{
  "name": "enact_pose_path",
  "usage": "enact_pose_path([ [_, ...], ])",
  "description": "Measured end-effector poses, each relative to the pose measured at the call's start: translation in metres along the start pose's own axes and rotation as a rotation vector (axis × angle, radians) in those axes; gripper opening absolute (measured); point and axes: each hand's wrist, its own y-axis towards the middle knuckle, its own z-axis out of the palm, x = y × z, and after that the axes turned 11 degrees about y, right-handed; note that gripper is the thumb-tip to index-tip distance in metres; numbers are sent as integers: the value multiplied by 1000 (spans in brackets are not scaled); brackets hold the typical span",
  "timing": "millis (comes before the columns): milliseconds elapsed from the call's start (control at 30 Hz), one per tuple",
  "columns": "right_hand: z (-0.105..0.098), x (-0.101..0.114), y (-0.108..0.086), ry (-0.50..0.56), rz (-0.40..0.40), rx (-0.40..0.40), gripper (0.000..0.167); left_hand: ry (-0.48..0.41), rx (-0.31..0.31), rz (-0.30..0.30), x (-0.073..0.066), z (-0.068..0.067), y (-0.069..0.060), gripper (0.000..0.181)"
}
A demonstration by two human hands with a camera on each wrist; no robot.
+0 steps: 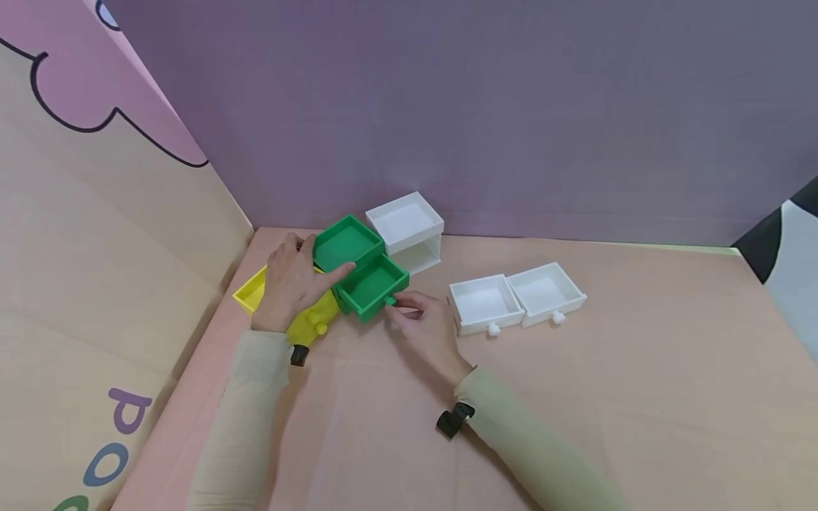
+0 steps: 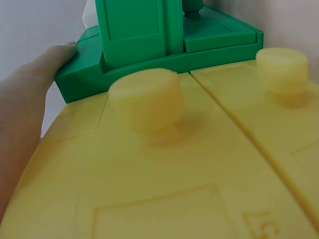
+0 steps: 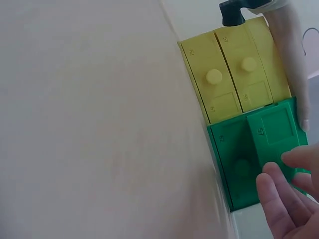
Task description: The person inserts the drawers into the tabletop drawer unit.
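In the head view a green cabinet (image 1: 348, 243) stands with its upper drawer (image 1: 373, 285) pulled out; its lower drawer (image 3: 232, 164) is closed in the right wrist view. My right hand (image 1: 431, 330) pinches the upper drawer's green knob (image 1: 390, 301), which its fingertips partly cover. My left hand (image 1: 292, 284) rests across the tops of the yellow cabinet (image 1: 316, 316) and the green one, its thumb stretched along the green top. Both yellow drawers (image 3: 213, 94) are closed. The left wrist view shows the thumb (image 2: 55, 57) against the green cabinet's edge.
Behind and right of the green cabinet stands a white cabinet frame (image 1: 409, 223) with an open front. Two white drawers (image 1: 486, 304) (image 1: 546, 289) lie side by side to the right on the pink cloth. A purple-grey wall (image 1: 486, 121) closes the back.
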Motion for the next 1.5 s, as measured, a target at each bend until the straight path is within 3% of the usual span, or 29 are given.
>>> enact_pose_path([
  [200,7,1,5,6,-16,-8,25,2,4,-4,0,1,-1,101],
  [500,18,4,15,10,35,-33,26,1,-5,-2,2,2,-1,100],
  [1033,40,1,31,100,42,-51,25,-3,-16,-13,2,4,-5,98],
  [1333,44,2,40,140,20,-45,26,7,-14,5,-2,1,0,99],
  [1500,45,3,43,171,52,-38,26,11,-12,9,-2,1,1,98],
])
